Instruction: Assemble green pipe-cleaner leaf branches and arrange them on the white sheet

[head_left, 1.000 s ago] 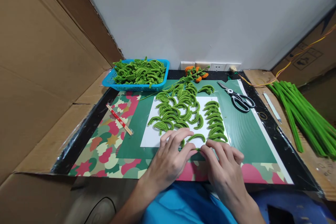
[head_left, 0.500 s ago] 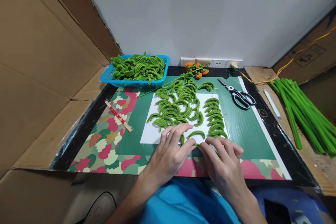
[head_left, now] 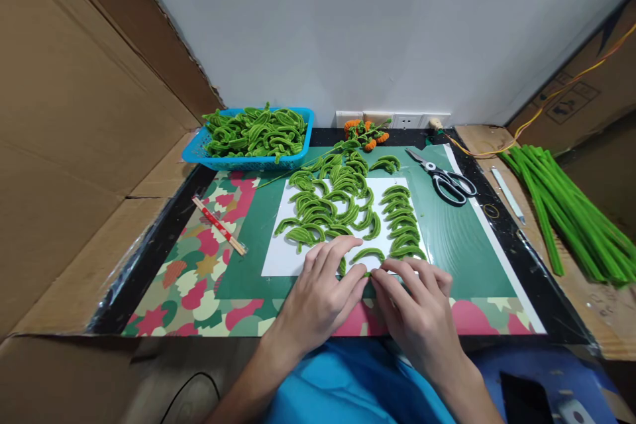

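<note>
My left hand (head_left: 325, 285) and my right hand (head_left: 415, 291) meet at the near edge of a white sheet (head_left: 278, 262). Both pinch a short piece of green pipe cleaner (head_left: 367, 274), mostly hidden by the fingertips. Just beyond them lies a single curved green pipe-cleaner piece (head_left: 368, 252). A loose cluster of bent green pieces (head_left: 322, 205) covers the sheet's left and middle. Along its right side, more curved pieces (head_left: 400, 220) are laid in a column.
A blue basket (head_left: 238, 163) heaped with green pieces stands back left, near orange pipe-cleaner flowers (head_left: 368, 132). Scissors (head_left: 444, 179), a white pen-like tool (head_left: 507, 195) and long green pipe cleaners (head_left: 571, 218) lie right. Wrapped chopsticks (head_left: 218, 225) lie left on the green mat (head_left: 243, 271).
The view has shifted slightly, so the tabletop things sit a little further left. Both hands keep their pinch on the small green piece, with almost no other movement.
</note>
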`<state>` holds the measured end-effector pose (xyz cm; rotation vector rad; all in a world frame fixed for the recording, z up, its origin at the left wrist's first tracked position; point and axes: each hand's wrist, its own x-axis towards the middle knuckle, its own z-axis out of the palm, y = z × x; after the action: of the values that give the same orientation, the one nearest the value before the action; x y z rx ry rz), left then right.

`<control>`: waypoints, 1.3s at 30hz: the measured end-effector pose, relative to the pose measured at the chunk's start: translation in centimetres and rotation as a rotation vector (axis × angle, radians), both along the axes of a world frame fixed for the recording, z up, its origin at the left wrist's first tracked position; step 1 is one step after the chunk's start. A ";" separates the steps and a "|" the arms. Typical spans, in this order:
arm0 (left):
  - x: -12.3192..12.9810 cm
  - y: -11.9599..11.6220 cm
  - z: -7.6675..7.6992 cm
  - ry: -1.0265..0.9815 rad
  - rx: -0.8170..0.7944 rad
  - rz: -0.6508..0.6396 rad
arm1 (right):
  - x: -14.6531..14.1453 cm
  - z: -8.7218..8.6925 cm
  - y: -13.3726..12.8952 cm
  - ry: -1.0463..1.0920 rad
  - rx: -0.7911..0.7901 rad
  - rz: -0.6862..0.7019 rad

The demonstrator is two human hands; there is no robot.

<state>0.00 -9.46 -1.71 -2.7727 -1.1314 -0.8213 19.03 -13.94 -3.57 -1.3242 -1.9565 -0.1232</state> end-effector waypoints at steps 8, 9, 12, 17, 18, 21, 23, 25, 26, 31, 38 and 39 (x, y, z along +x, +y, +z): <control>-0.1 0.1 0.2 -0.026 0.050 -0.014 | 0.0 0.1 0.9 0.038 -0.091 0.017; -0.1 0.1 0.2 -0.034 0.056 -0.019 | 0.0 0.1 1.0 0.033 -0.102 0.022; -0.2 0.1 0.1 -0.043 0.033 -0.034 | -0.1 0.3 1.2 0.020 -0.134 0.034; -0.3 0.0 -0.1 -0.078 -0.018 -0.012 | 0.2 1.2 1.6 -0.091 -0.106 -0.011; -0.4 0.0 -0.2 -0.082 -0.023 -0.002 | 0.3 1.3 1.7 -0.133 -0.100 -0.024; -0.6 0.0 -0.2 -0.092 -0.045 0.026 | 0.7 1.5 2.3 -0.251 -0.112 -0.050; -0.7 0.0 -0.3 -0.108 -0.061 0.028 | 0.7 1.4 2.6 -0.288 -0.119 -0.055; -0.7 0.1 -0.3 -0.135 -0.074 0.014 | 0.6 1.2 2.8 -0.294 -0.116 -0.060; -0.7 0.1 -0.3 -0.151 -0.078 0.008 | 0.5 1.1 2.8 -0.294 -0.114 -0.061; -0.3 0.1 -0.3 -0.163 -0.102 0.052 | 0.0 0.9 2.8 -0.284 -0.097 -0.059; 0.0 1.1 1.3 -0.003 -0.100 -0.003 | 1.0 1.9 2.6 -0.249 -0.005 -0.117; 0.1 1.5 1.6 0.035 -0.097 -0.017 | 1.4 2.1 2.6 -0.238 0.025 -0.128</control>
<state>0.08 -7.99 -0.11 -2.8661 -1.1735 -0.7356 20.46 -11.36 -1.51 -1.4741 -2.0564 -0.3819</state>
